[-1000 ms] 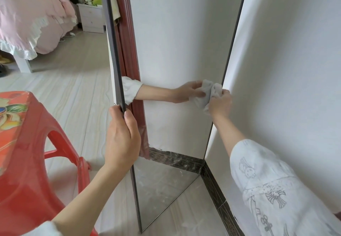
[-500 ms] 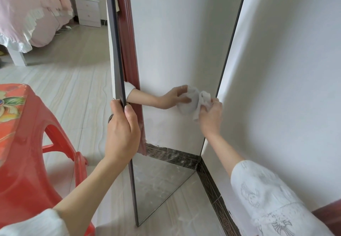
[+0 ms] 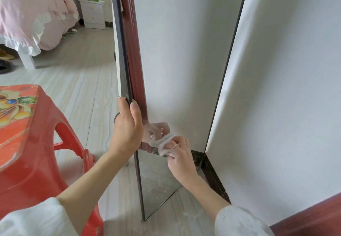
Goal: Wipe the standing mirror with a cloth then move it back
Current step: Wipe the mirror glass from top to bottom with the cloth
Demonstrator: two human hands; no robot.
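Right hand (image 3: 181,159) slid cloth (image 3: 163,146) lower, pressed against mirror (image 3: 184,69).

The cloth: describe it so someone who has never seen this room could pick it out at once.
Find the tall dark-framed standing mirror leaning by the white wall. Low on its glass, the right hand presses a small crumpled white cloth. It is the only loose fabric on the mirror, doubled by its own reflection.

Loose white sleeves cover both forearms' upper parts, and the right hand (image 3: 181,154) wears 1 thin ring (image 3: 175,145).
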